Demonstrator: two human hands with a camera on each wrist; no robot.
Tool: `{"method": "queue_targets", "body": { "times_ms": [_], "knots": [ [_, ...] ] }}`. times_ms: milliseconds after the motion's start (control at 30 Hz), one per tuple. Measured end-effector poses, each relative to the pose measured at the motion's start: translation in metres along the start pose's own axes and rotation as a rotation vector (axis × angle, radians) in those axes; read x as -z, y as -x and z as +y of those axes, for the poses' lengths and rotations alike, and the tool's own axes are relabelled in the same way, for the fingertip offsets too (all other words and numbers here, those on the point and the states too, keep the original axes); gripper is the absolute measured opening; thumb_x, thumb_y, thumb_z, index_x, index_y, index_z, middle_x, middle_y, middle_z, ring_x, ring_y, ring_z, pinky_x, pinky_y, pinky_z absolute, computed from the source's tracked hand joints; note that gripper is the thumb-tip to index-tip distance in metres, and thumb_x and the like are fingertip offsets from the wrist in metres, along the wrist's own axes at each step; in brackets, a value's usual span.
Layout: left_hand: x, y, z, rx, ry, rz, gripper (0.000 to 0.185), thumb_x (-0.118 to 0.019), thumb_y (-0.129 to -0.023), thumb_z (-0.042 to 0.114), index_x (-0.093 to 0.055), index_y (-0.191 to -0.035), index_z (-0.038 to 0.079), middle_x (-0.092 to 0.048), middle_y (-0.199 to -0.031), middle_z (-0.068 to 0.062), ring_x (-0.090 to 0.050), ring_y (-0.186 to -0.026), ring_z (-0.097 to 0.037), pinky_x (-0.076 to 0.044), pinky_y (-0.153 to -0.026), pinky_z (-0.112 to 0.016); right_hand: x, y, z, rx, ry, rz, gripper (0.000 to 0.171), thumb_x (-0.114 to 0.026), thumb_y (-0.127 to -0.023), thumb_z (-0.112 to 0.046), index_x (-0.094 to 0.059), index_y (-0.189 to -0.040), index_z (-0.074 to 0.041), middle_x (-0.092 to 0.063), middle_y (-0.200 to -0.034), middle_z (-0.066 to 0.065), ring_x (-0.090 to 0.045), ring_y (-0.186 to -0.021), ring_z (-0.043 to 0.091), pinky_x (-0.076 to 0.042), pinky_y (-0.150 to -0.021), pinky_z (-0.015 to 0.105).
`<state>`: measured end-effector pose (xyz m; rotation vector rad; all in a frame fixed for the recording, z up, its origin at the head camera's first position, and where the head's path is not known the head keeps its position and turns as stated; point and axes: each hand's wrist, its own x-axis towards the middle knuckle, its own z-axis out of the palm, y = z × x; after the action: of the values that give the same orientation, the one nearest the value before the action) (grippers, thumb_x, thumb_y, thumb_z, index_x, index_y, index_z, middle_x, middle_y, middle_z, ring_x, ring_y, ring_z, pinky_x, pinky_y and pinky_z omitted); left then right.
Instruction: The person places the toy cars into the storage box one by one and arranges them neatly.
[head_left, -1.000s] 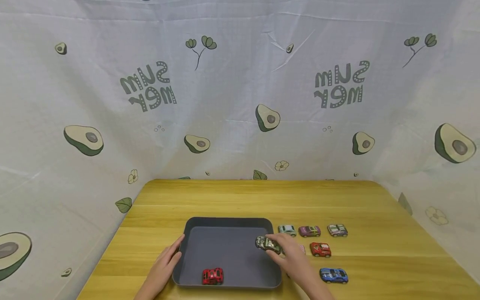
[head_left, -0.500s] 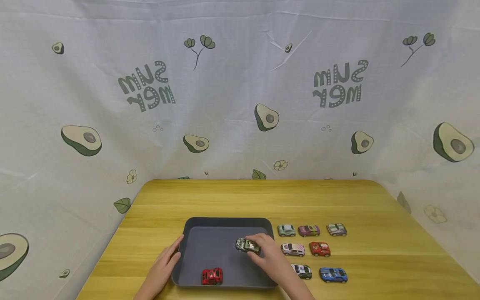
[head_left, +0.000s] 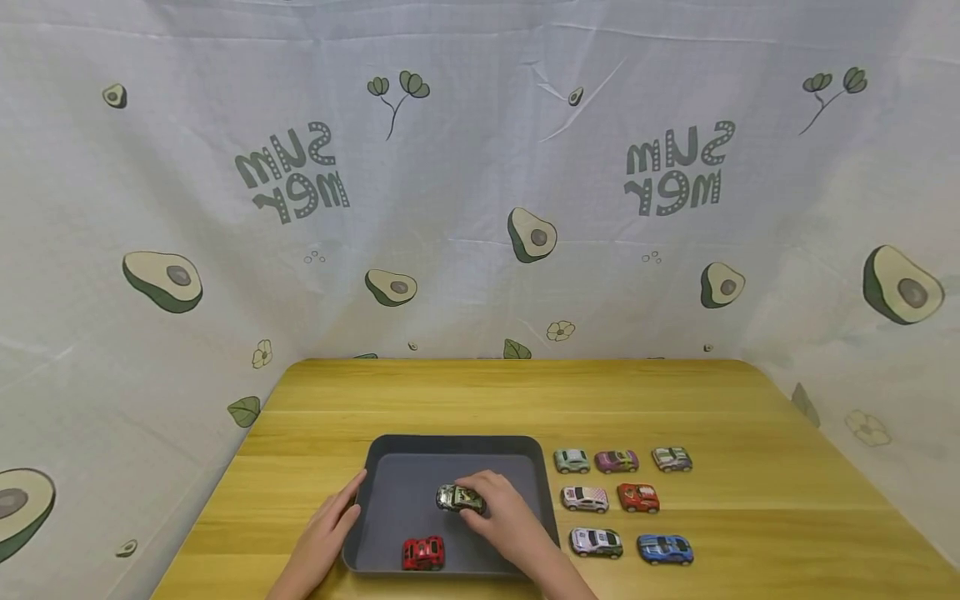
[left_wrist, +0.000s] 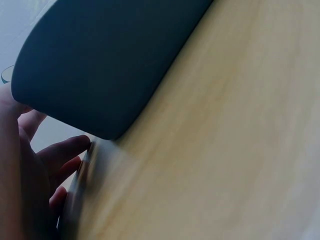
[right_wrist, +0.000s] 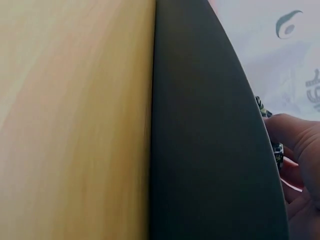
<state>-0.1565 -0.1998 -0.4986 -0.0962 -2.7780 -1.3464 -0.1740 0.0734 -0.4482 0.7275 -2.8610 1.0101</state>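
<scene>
A dark grey tray [head_left: 405, 467] lies on the wooden table. Over its middle, my right hand [head_left: 504, 515] pinches a camouflage-patterned toy car [head_left: 456, 497] between thumb and fingers. In the right wrist view the tray's outer wall [right_wrist: 210, 125] hides most of that toy car [right_wrist: 278, 154]. A red toy car [head_left: 423, 553] sits inside the tray near its front wall. At the tray's left side, my left hand [head_left: 324, 532] rests with fingers extended along the wall. The left wrist view shows the left hand [left_wrist: 45, 165] beside the tray's dark corner [left_wrist: 100, 75].
To the right of the tray stand several toy cars in loose rows: pale green [head_left: 572, 461], purple [head_left: 617, 461], white-striped [head_left: 672, 458], white and pink [head_left: 585, 498], red [head_left: 638, 497], white and black [head_left: 596, 542], blue [head_left: 665, 549]. A printed curtain [head_left: 450, 183] surrounds the table [head_left: 735, 400].
My right hand has carried the camouflage toy car leftward from the tray's right edge to its middle, uncovering the white cars behind. The left hand has stayed at the tray's left side.
</scene>
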Motion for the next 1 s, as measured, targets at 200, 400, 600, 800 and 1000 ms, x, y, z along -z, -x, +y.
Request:
{"method": "queue_targets", "body": {
  "times_ms": [200,400,600,800,1000],
  "knots": [
    [0.001,-0.001,0.000,0.005,0.000,0.000,0.045,-0.042,-0.095,0.037,-0.038,-0.139,0.026,-0.045,-0.139,-0.010,-0.041,-0.127,-0.033,-0.033,-0.098,-0.058,-0.010,-0.008,-0.008,-0.018,-0.009,-0.049,0.034,-0.065,-0.082,-0.020,-0.061,-0.115,-0.012,-0.060,-0.109,0.001,-0.055,-0.104,0.022,-0.048,-0.087,0.035],
    [0.000,-0.001,0.000,-0.001,-0.009,0.001,0.045,-0.041,-0.096,0.037,-0.038,-0.140,0.025,-0.044,-0.139,-0.011,-0.041,-0.127,-0.034,-0.032,-0.098,-0.059,-0.019,-0.014,-0.013,-0.038,-0.023,-0.120,0.033,-0.066,-0.081,-0.020,-0.062,-0.113,-0.013,-0.061,-0.107,0.000,-0.056,-0.103,0.020,-0.049,-0.084,0.034],
    [0.000,-0.001,-0.001,-0.007,-0.015,0.004,0.045,-0.041,-0.096,0.037,-0.038,-0.139,0.025,-0.045,-0.138,-0.011,-0.041,-0.126,-0.034,-0.033,-0.098,-0.059,-0.027,-0.017,-0.013,-0.039,0.006,-0.177,0.033,-0.068,-0.080,-0.020,-0.063,-0.112,-0.012,-0.061,-0.105,0.000,-0.057,-0.100,0.019,-0.049,-0.083,0.031],
    [0.002,-0.001,0.000,0.003,-0.021,0.003,0.045,-0.041,-0.096,0.037,-0.038,-0.139,0.026,-0.045,-0.138,-0.011,-0.042,-0.126,-0.033,-0.034,-0.098,-0.057,-0.031,-0.021,-0.016,0.006,0.036,-0.167,0.033,-0.069,-0.079,-0.019,-0.064,-0.110,-0.012,-0.063,-0.102,0.000,-0.058,-0.098,0.017,-0.049,-0.082,0.028],
    [0.002,-0.001,0.001,0.005,-0.018,0.001,0.045,-0.042,-0.096,0.036,-0.038,-0.139,0.025,-0.046,-0.137,-0.011,-0.043,-0.125,-0.033,-0.034,-0.098,-0.056,-0.037,-0.024,-0.018,0.044,0.086,-0.126,0.031,-0.069,-0.078,-0.020,-0.066,-0.107,-0.011,-0.064,-0.101,-0.001,-0.059,-0.098,0.016,-0.048,-0.086,0.027]
  ]
}}
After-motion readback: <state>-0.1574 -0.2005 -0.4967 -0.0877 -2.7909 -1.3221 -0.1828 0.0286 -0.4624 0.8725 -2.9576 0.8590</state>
